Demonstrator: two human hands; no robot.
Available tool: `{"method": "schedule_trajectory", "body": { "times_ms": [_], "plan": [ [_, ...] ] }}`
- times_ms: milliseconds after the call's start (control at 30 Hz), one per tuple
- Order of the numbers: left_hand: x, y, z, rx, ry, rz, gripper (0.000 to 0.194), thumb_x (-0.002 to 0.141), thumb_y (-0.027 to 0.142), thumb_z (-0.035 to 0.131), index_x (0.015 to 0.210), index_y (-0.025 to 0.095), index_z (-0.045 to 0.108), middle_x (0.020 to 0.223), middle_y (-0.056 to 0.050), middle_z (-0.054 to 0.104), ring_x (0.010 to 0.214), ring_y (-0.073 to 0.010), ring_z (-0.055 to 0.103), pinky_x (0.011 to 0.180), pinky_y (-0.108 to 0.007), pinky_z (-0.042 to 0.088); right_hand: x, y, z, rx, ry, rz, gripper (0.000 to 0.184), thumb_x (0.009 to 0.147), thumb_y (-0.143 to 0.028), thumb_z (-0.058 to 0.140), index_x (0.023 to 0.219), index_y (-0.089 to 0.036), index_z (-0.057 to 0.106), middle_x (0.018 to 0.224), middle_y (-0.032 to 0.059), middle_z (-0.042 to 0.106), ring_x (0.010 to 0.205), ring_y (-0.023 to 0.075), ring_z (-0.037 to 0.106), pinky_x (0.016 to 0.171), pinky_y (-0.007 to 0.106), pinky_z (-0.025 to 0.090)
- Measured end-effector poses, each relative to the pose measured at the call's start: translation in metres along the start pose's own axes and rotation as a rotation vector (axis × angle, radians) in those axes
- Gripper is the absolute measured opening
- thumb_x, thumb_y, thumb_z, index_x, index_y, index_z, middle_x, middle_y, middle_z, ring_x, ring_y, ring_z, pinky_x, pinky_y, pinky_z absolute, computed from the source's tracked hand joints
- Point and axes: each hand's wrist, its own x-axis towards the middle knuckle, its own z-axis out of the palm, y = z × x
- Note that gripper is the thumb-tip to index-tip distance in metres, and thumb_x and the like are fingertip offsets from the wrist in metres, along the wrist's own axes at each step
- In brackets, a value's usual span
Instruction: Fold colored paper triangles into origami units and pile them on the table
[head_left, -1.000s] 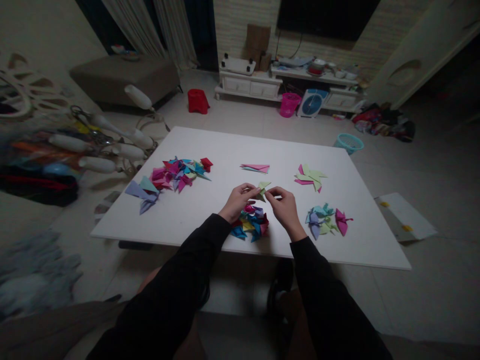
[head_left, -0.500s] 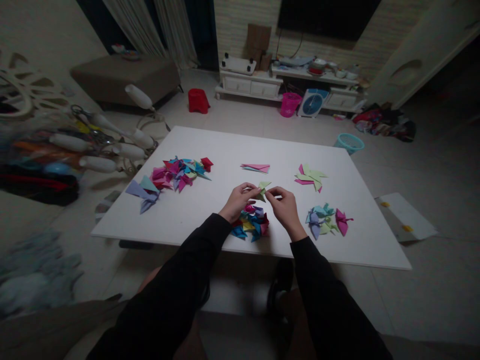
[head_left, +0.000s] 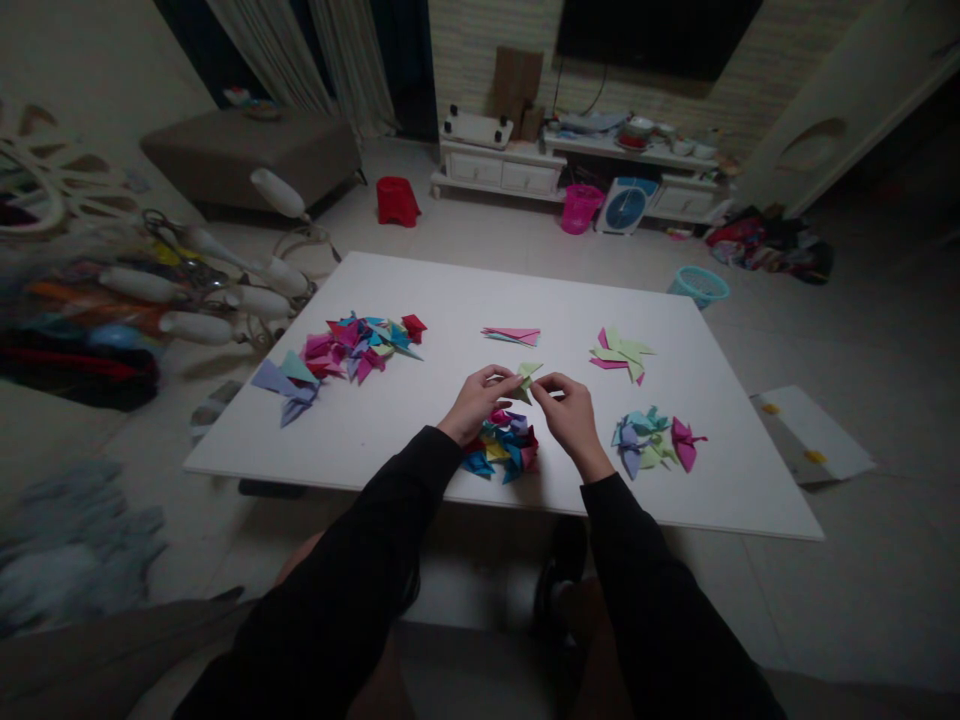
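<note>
A light green origami crane (head_left: 527,371) is pinched between my two hands above the middle of the white table (head_left: 420,440). My left hand (head_left: 478,398) grips its left side with thumb and fingers. The fingertips of my right hand (head_left: 566,408) are closed on its right edge. Just below the hands lies a heap of folded paper pieces (head_left: 501,448) in blue, yellow, pink and purple, partly hidden by my left hand. Beyond the hands is a small stack of narrow folded papers (head_left: 511,335), pink on top.
To the left spreads a large pile of coloured origami (head_left: 360,345), with purple and teal pieces (head_left: 296,385) beside it. Green and pink folded papers (head_left: 621,353) lie right, nearer me several finished cranes (head_left: 649,440). A teal basket (head_left: 699,287) stands past the table's right edge.
</note>
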Motion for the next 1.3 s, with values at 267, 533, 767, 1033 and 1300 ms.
{"method": "schedule_trajectory", "body": {
  "times_ms": [267,533,767,1033,1300],
  "plan": [
    [-0.001,0.001,0.0,0.005,0.001,0.002,0.043,0.065,0.044,0.086,0.086,0.017,0.059,0.083,-0.005,0.07,0.076,-0.0162,0.068,0.068,-0.026,0.046,0.0,0.001,0.0,-0.017,0.003,-0.012,0.021,0.081,-0.035,0.062,0.072,-0.018,0.069,0.073,0.0042,0.07,0.07,0.0179,0.063,0.064,0.028,0.049],
    [0.0,0.0,0.0,0.008,-0.001,0.003,0.044,0.064,0.045,0.086,0.086,0.017,0.06,0.083,-0.005,0.07,0.076,-0.0167,0.068,0.068,-0.027,0.046,0.0,0.001,0.0,-0.007,0.001,-0.009,0.02,0.081,-0.035,0.062,0.072,-0.018,0.069,0.073,0.0039,0.069,0.069,0.0175,0.063,0.063,0.028,0.049],
    [0.0,0.0,0.0,0.0,0.001,0.01,0.045,0.063,0.045,0.087,0.085,0.017,0.06,0.082,-0.005,0.07,0.075,-0.0164,0.067,0.068,-0.026,0.046,0.0,0.002,0.0,-0.015,-0.002,-0.017,0.022,0.082,-0.036,0.062,0.073,-0.018,0.069,0.074,0.0045,0.07,0.07,0.0177,0.063,0.063,0.028,0.049],
    [0.001,0.0,-0.001,0.02,-0.025,-0.026,0.043,0.066,0.046,0.084,0.087,0.017,0.06,0.089,-0.007,0.071,0.081,-0.0178,0.068,0.07,-0.027,0.046,0.004,0.006,-0.002,-0.055,0.017,-0.034,0.021,0.082,-0.036,0.063,0.073,-0.019,0.069,0.075,0.0045,0.071,0.072,0.0184,0.064,0.067,0.029,0.049],
    [0.004,0.0,-0.01,0.049,0.092,-0.017,0.026,0.076,0.041,0.072,0.085,0.018,0.063,0.107,-0.009,0.07,0.081,-0.0173,0.068,0.067,-0.026,0.045,0.017,0.047,-0.019,-0.496,0.019,-0.101,0.017,0.08,-0.034,0.066,0.071,-0.022,0.072,0.075,0.0048,0.068,0.073,0.0198,0.059,0.071,0.032,0.043]
  ]
}}
